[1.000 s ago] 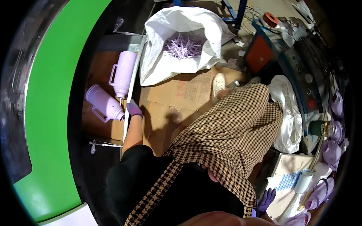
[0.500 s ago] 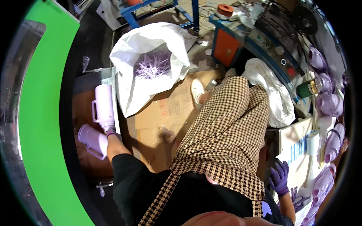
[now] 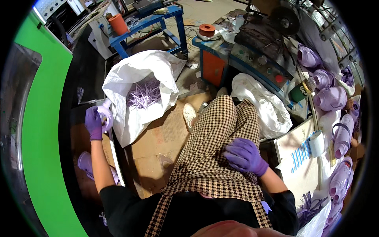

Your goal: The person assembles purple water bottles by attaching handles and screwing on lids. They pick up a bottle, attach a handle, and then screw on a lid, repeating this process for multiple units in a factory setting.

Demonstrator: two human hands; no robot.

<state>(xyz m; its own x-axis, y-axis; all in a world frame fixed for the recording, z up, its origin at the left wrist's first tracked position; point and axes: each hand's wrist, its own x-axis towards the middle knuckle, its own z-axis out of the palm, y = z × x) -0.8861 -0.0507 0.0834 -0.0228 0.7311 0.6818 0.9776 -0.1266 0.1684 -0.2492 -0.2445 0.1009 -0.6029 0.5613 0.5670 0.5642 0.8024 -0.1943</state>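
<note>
My left hand [image 3: 93, 123], in a purple glove, is closed on the side of a lilac plastic jug [image 3: 106, 117]. One round end of this jug faces up, beside the white sack; the grip on its handle is mostly hidden. Behind my left forearm a second lilac jug [image 3: 85, 162] lies on the brown surface, partly covered by the arm. My right hand [image 3: 244, 155], gloved too, is above my checked apron [image 3: 213, 150], its fingers loosely extended and nothing visible in them.
A white sack [image 3: 118, 79] of lilac plastic strips [image 3: 145, 94] stands ahead on cardboard [image 3: 158, 134]. Several lilac jugs [image 3: 331, 98] line the right side, near a tape roll [image 3: 316, 143]. A green machine panel [image 3: 43, 118] borders the left; a control box [image 3: 252, 59] stands ahead right.
My left hand has moved forward with the jug, turning it end-up. My right hand has come from the right-hand table to above my lap. The view has shifted.
</note>
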